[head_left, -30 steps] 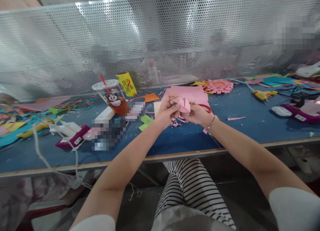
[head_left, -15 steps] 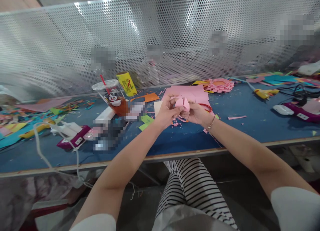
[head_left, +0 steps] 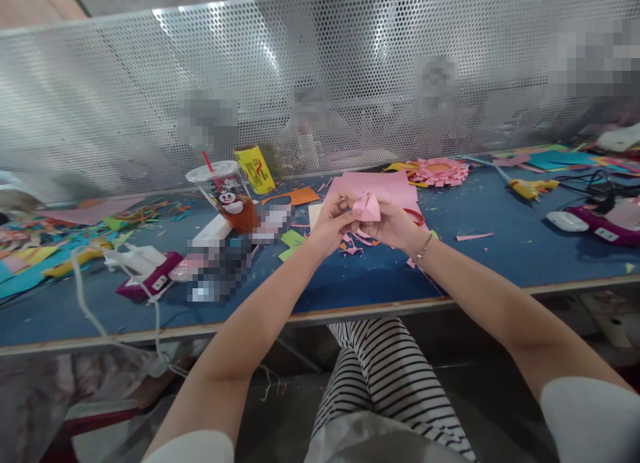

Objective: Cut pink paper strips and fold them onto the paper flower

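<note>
Between both hands I hold a small piece of folded pink paper (head_left: 369,208) above the table, with creased flaps showing. My left hand (head_left: 336,224) pinches its left side, thumb in front. My right hand (head_left: 393,224) grips it from the right, fingers partly hidden behind the paper. Behind my hands lies a flat pink paper sheet (head_left: 395,183). The red handle of what looks like scissors (head_left: 416,216) shows beside my right hand. Pink paper scraps (head_left: 353,249) are scattered on the table below.
On the left stand a cup of brown drink (head_left: 235,206), a yellow packet (head_left: 256,169) and a purple power strip (head_left: 150,277) with a white cord. A pink fringed paper ring (head_left: 443,171) and a yellow glue gun (head_left: 531,187) lie to the right. A perforated metal screen (head_left: 350,63) borders the back.
The folded pink paper has been turned and its flaps now show a different, flatter face. My fingers have shifted slightly around it; both hands keep hold.
</note>
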The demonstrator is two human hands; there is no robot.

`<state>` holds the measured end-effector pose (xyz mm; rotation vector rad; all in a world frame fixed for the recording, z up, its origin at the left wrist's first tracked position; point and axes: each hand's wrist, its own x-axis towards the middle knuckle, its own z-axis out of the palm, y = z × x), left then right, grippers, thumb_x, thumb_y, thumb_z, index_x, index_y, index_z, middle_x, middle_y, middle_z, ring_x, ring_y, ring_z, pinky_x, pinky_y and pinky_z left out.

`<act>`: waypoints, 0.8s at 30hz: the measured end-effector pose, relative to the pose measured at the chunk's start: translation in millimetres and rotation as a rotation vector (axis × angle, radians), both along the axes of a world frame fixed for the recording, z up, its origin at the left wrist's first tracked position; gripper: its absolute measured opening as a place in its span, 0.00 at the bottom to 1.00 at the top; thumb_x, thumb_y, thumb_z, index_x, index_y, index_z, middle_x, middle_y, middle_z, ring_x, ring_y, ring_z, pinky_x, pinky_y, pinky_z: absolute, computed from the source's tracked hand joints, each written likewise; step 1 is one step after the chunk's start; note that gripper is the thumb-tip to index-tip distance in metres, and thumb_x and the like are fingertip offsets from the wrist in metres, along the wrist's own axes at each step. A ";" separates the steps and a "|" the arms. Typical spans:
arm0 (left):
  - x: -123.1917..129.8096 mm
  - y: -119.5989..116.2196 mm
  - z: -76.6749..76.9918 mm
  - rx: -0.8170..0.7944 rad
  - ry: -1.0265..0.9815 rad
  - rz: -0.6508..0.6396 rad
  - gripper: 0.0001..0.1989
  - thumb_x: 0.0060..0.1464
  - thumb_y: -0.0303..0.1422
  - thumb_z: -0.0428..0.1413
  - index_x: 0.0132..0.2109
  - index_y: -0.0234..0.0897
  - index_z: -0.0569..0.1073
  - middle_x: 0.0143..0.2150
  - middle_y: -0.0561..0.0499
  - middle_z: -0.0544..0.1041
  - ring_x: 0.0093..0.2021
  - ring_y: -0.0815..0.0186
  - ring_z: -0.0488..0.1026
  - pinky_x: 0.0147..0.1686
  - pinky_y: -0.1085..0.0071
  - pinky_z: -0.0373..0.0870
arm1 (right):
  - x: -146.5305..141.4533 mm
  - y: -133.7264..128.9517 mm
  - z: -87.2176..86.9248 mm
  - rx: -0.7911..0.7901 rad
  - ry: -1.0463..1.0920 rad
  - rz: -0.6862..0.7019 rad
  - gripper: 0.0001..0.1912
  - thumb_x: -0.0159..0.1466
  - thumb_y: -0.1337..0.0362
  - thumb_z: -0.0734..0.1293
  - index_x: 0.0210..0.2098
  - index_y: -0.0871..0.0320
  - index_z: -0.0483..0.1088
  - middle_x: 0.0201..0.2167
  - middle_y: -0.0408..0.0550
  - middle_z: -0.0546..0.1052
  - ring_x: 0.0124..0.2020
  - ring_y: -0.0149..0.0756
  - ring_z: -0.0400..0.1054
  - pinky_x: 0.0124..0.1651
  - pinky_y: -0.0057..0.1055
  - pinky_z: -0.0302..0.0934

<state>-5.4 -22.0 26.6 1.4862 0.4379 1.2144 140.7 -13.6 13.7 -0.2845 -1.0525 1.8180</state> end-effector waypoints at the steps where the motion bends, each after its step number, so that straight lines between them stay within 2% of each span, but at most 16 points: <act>1: 0.0 1.4 -1.1 0.037 0.027 0.054 0.13 0.45 0.35 0.59 0.37 0.39 0.65 0.28 0.57 0.66 0.21 0.78 0.62 0.20 0.79 0.59 | -0.2 -0.2 0.8 -0.026 0.009 -0.011 0.05 0.59 0.68 0.59 0.30 0.57 0.66 0.25 0.40 0.71 0.24 0.24 0.65 0.29 0.21 0.63; 4: -0.5 4.7 -3.6 0.241 0.136 0.284 0.12 0.44 0.34 0.60 0.36 0.38 0.67 0.36 0.54 0.67 0.25 0.77 0.63 0.23 0.78 0.60 | -1.5 -0.5 1.8 -0.088 0.027 -0.037 0.07 0.61 0.63 0.58 0.31 0.56 0.67 0.27 0.41 0.73 0.26 0.26 0.65 0.30 0.22 0.64; 6: -0.7 5.2 -4.6 0.397 0.195 0.431 0.11 0.43 0.34 0.60 0.36 0.38 0.69 0.39 0.52 0.66 0.26 0.78 0.61 0.24 0.78 0.60 | -2.8 -0.9 2.0 -0.075 0.031 -0.052 0.06 0.60 0.62 0.59 0.31 0.55 0.67 0.27 0.41 0.73 0.28 0.27 0.66 0.31 0.24 0.64; 9: 0.2 4.0 -5.8 0.524 0.219 0.563 0.10 0.44 0.32 0.59 0.36 0.39 0.69 0.38 0.52 0.65 0.26 0.77 0.60 0.24 0.77 0.60 | -5.5 -3.6 3.6 -0.036 0.016 -0.090 0.05 0.58 0.61 0.62 0.29 0.55 0.66 0.27 0.41 0.73 0.28 0.27 0.66 0.33 0.25 0.64; 17: 7.5 0.1 -13.0 0.505 0.226 0.691 0.08 0.44 0.28 0.57 0.35 0.38 0.68 0.34 0.54 0.64 0.24 0.77 0.59 0.24 0.78 0.59 | -15.0 -12.6 8.1 -0.027 -0.043 -0.204 0.07 0.54 0.59 0.65 0.25 0.54 0.64 0.25 0.41 0.73 0.34 0.32 0.67 0.37 0.30 0.63; 24: 12.7 -4.6 -15.2 0.418 0.210 0.710 0.07 0.45 0.26 0.55 0.35 0.37 0.67 0.33 0.53 0.67 0.24 0.77 0.60 0.24 0.78 0.59 | -22.7 -15.0 2.1 -0.019 -0.012 -0.225 0.05 0.52 0.62 0.66 0.25 0.55 0.65 0.27 0.41 0.74 0.37 0.33 0.68 0.36 0.30 0.62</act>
